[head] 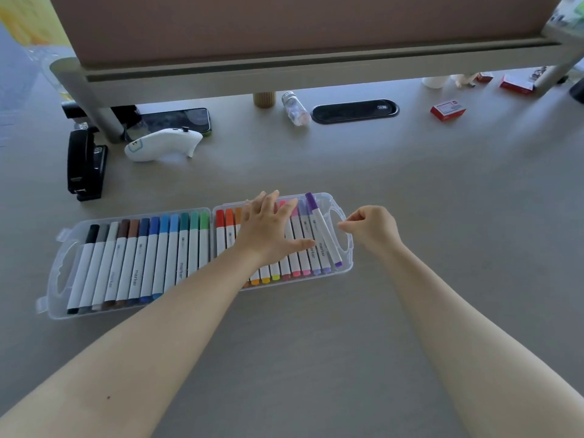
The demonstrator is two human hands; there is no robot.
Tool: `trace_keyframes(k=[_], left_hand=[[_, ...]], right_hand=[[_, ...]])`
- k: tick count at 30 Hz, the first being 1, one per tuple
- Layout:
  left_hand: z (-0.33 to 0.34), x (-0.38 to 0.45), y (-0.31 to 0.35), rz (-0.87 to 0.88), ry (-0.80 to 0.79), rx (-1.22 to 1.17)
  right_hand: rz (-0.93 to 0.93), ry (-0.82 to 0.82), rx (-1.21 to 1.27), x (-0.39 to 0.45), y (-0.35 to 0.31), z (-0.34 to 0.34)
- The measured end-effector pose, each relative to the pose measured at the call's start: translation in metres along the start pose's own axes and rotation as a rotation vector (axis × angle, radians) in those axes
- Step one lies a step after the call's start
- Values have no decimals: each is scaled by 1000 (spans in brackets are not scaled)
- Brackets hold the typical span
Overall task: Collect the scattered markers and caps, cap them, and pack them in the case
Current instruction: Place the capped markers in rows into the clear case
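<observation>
1. My left hand (pixel 271 229) lies flat, fingers straight and spread, pressing on the warm-coloured markers (pixel 295 248) in the right half of the case (pixel 346 248); I judge this is to level the row so that it sits down in its tray.
2. My right hand (pixel 371 230) hovers just beside the case's right handle cutout, fingers curled loosely inward, thumb and forefinger near each other. I cannot tell whether they pinch anything; nothing shows between them.
3. The purple marker (pixel 324 230) lies slanted across its neighbours at the right end, riding higher than the row. I judge it is the last to be seated.
4. The case is clear, thin moulded plastic, opened flat near the desk's (pixel 442 311) middle, towards its left side, each half with an oval handle hole.
5. The cool-coloured markers (pixel 148 257) fill the left half side by side: smooth white barrels, coloured caps, all capped as far as I see.
6. The desk is matt grey.
</observation>
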State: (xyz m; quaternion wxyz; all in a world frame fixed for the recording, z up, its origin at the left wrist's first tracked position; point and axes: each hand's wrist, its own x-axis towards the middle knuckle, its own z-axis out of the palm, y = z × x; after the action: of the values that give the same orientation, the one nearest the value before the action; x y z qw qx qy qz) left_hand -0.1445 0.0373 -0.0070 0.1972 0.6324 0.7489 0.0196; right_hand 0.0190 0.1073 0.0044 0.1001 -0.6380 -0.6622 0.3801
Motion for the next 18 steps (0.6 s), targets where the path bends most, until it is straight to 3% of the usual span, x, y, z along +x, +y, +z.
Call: trace_keyframes(k=[9, 18], left_hand=[[11, 19, 29, -74, -142, 93], [14, 15, 27, -72, -142, 133]], right_hand=[[37, 31, 242, 13, 18, -7], [-7, -90, 210, 21, 23, -7]])
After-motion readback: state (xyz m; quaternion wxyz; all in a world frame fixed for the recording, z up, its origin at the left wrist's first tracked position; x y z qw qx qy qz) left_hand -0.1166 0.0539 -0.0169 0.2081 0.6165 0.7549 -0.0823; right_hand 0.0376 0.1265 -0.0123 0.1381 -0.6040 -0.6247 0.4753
